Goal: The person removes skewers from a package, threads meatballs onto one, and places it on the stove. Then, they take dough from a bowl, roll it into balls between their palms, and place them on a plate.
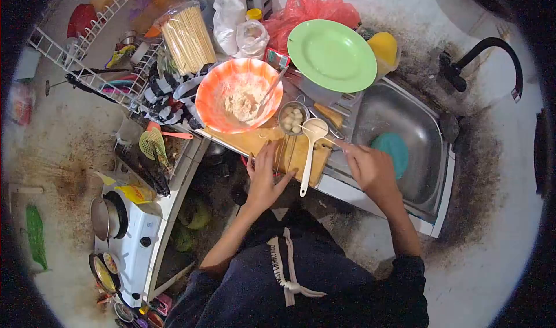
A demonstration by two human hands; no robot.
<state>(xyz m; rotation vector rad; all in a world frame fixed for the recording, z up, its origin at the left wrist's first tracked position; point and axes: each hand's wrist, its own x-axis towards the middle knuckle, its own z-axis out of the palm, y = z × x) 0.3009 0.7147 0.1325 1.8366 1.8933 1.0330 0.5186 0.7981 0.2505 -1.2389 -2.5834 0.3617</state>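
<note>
My left hand (264,177) lies on the wooden cutting board (246,141) with its fingers apart, beside several thin skewers (280,154). In my right hand (370,169), closed fingers grip a thin utensil handle (335,143). Its far end reaches the bowl of a white ladle (309,163), so the utensil's kind cannot be made out. The ladle rests on the board with its handle towards me and something pale in its bowl. Behind it stands a small metal strainer (291,117) holding several round pale balls. A knife (330,119) lies alongside.
An orange-and-white bowl (211,99) with floury mixture and a spoon stands behind the board. Beyond are bundled skewers (188,38) and a green plate (333,56). At right is the sink (423,183) with a teal bowl (391,154); at left, a stove (139,235).
</note>
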